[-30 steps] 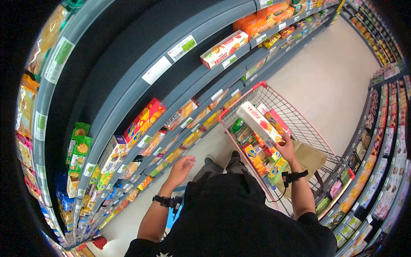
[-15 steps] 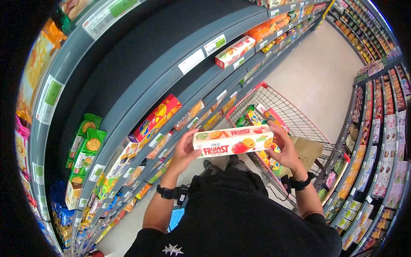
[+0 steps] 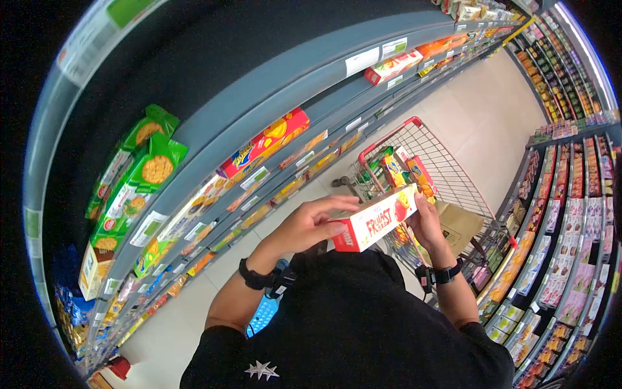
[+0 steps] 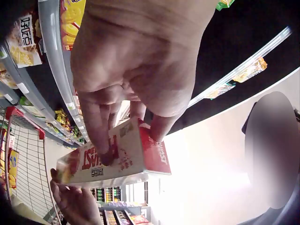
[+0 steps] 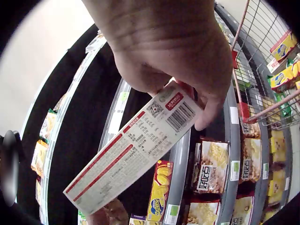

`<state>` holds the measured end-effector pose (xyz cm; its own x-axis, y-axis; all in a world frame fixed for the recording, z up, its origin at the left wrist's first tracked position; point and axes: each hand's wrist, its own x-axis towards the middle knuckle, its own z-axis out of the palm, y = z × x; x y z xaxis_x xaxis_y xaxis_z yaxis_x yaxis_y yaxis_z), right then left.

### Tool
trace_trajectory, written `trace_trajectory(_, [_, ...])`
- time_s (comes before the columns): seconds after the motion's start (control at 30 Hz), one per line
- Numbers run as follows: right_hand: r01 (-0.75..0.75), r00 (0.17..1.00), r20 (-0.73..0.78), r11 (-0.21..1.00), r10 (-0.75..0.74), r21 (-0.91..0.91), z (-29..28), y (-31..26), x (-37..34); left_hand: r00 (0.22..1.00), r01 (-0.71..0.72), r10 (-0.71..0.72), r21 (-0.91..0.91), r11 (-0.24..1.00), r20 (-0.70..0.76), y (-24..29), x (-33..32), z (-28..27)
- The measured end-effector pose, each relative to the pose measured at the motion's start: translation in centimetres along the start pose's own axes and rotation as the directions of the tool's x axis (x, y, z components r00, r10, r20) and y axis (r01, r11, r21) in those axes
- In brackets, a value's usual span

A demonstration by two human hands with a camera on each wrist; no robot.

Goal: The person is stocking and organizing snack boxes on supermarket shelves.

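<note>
A white and red Fruiast box (image 3: 378, 221) is held between both hands in front of the chest, tilted. The left hand (image 3: 310, 227) grips its red end, thumb on one side and fingers along the other, as the left wrist view (image 4: 136, 70) also shows. At the opposite end the right hand (image 3: 428, 223) pinches the box. In the right wrist view the right hand (image 5: 183, 61) holds the end near the barcode, and the printed back of the box (image 5: 136, 145) shows.
A cart (image 3: 453, 155) with several packages and a brown paper bag (image 3: 459, 228) stands right of the hands. Shelves on the left hold green cracker packs (image 3: 139, 185) and a red and yellow box (image 3: 267, 144). A blue basket (image 3: 264, 314) is beside the body; more shelves line the far right.
The left hand, empty at first, took hold of the box after the right hand brought it from above the cart. The box has since turned, and its red end now shows.
</note>
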<state>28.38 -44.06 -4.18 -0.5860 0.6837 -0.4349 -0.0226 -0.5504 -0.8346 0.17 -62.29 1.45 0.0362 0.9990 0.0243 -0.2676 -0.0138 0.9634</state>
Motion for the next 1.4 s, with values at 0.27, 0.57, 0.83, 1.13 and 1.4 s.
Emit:
trace_trajectory(0.27, [-0.196, 0.978, 0.066, 0.979, 0.199, -0.046, 1.3, 2.3, 0.9, 0.980, 0.024, 0.017, -0.204, 0.979, 0.198, 0.9, 1.5, 1.7])
trace_trajectory(0.57, [-0.221, 0.969, 0.105, 0.974, 0.224, -0.037, -1.0, -0.2, 2.9, 0.962, 0.125, -0.073, -0.187, 0.975, 0.263, 3.3, 6.2, 4.2])
trace_trajectory(0.83, [-0.233, 0.969, 0.075, 0.972, 0.235, -0.035, -6.7, -3.6, 5.3, 0.956, 0.164, -0.133, -0.100, 0.981, 0.263, 3.6, 13.5, 8.2])
trace_trajectory(1.13, [-0.242, 0.969, 0.061, 0.967, 0.238, 0.084, -14.2, -7.2, 7.5, 0.932, 0.282, -0.268, -0.025, 0.959, 0.245, 4.1, 22.9, 14.3])
trace_trajectory(1.4, [-0.038, 0.999, 0.001, 0.989, 0.039, 0.146, -19.6, -9.9, 10.4, 0.911, 0.253, -0.330, 0.294, 0.922, 0.249, 3.6, 29.3, 15.4])
